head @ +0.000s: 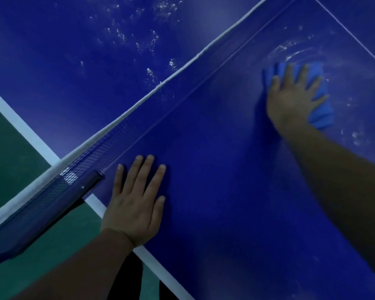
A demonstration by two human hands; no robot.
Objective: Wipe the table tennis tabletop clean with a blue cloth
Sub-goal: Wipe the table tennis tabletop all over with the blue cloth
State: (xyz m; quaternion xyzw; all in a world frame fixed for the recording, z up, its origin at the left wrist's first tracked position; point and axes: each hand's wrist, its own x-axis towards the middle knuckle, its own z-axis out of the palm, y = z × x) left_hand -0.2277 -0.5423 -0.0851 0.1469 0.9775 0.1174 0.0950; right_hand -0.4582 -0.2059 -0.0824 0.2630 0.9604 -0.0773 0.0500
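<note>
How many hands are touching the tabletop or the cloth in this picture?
2. The left hand rests flat on the tabletop near the net post. The right hand presses the blue cloth farther along.

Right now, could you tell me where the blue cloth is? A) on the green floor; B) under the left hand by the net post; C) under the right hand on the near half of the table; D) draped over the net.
C: the right hand presses flat on the blue cloth on the near half of the tabletop, amid white smears.

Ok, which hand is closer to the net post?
Left. The left hand lies flat on the table just beside the net post; the right hand presses the cloth far along the net.
</note>
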